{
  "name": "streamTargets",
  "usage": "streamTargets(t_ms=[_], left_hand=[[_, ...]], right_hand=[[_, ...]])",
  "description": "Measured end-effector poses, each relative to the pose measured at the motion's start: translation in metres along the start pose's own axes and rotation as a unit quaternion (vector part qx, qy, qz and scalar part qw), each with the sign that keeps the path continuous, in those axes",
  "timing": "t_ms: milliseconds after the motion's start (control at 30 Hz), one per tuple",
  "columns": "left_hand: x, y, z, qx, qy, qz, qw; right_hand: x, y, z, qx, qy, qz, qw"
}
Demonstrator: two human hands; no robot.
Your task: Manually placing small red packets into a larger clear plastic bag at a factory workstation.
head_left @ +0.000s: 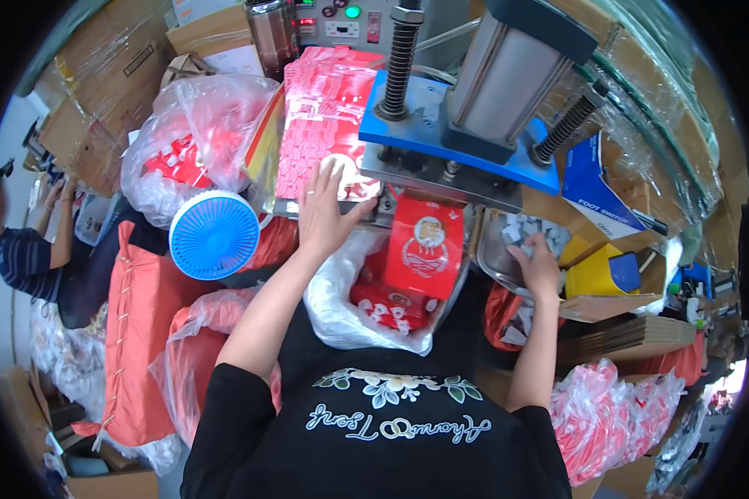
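Left hand [323,212] fingers spread flat on red packet stack [324,133]; right hand [537,264] curled among small white pieces [524,229].

Bright, even indoor light, mostly from above. Strong fisheye: black vignette round the rim, straight edges bent near it. Glare on clear plastic bags [193,125] upper left and on wrap over cardboard boxes [112,62]. Blown-out white at far left edge and lower right. Soft shadow under press [474,108]. Centre sharp; edges smeared, person at left [21,241] blurred. Colours saturated, esp. reds.
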State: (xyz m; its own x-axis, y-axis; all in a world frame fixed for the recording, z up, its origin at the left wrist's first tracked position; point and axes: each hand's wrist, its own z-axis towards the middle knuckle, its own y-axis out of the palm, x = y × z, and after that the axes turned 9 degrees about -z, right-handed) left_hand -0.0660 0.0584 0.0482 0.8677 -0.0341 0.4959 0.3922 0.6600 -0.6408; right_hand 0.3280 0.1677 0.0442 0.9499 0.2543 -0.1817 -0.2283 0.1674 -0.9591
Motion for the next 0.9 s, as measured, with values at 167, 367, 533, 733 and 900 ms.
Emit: streamTargets(t_ms=[167, 367, 533, 733, 900], left_hand=[[-0.038, -0.015, -0.052, -0.059, 0.001, -0.026, 0.998], [0.013, -0.051, -0.045, -0.065, -0.179, -0.362, 0.913], [0.033, -0.014, -0.086, -0.154, -0.265, -0.437, 0.846], [0.05, -0.007, -0.114, -0.235, -0.236, -0.487, 0.807], [0.054, 0.014, -0.094, -0.219, -0.28, -0.478, 0.804]], right_hand=[[0.013, -0.011, -0.015, 0.013, 0.033, 0.04, 0.999], [-0.016, -0.034, -0.019, -0.102, -0.003, 0.36, 0.927], [-0.11, -0.047, -0.031, -0.162, -0.108, 0.499, 0.844], [-0.145, -0.045, -0.041, -0.311, -0.16, 0.462, 0.815], [-0.133, -0.014, -0.037, -0.173, -0.109, 0.532, 0.822]])
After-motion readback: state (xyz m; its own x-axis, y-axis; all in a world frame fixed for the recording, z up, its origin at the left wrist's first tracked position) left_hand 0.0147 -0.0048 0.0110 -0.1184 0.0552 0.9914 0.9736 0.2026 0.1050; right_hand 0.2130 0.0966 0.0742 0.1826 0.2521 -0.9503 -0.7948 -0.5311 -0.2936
